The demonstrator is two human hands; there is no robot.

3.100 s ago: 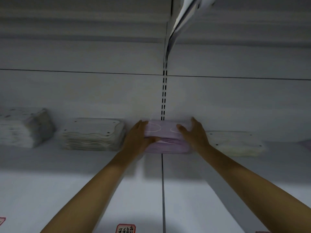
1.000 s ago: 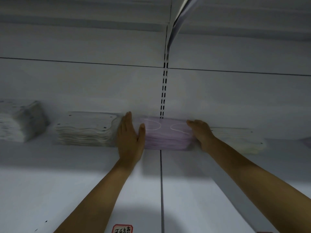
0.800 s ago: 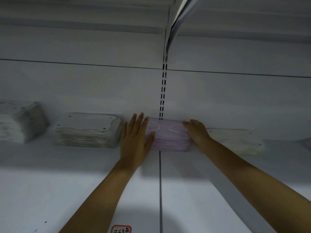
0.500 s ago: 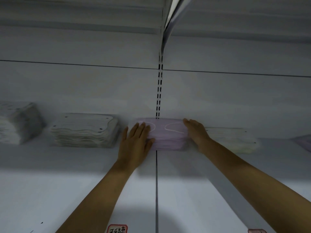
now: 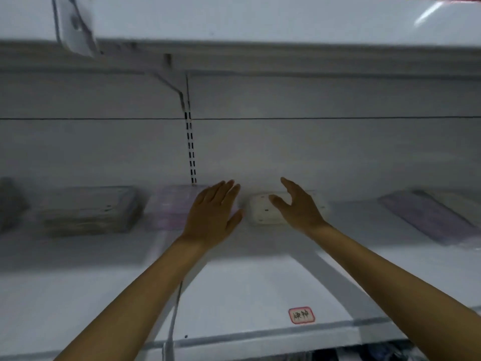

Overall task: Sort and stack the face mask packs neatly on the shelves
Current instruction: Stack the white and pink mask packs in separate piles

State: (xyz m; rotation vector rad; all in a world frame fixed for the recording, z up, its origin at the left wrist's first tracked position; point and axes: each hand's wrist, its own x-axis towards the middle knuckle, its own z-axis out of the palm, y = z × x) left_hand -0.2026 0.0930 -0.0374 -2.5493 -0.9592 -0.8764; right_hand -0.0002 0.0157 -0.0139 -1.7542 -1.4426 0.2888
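A pink stack of mask packs lies against the back of the shelf. My left hand hovers open in front of its right end, fingers straight. A cream stack of mask packs lies just right of it, and my right hand is open over that stack's right part, thumb spread. Neither hand holds anything. A grey-white stack lies left of the pink one. A lone purple pack lies slanted at the far right.
Another stack's edge shows at the far left. The upper shelf overhangs, held by a bracket with a hanging tag. A red-bordered label sits near the shelf's front edge. The view is blurred.
Both hands have come off the pink stack and shifted right; the right hand now hovers over the cream stack. The view has swung to the right.
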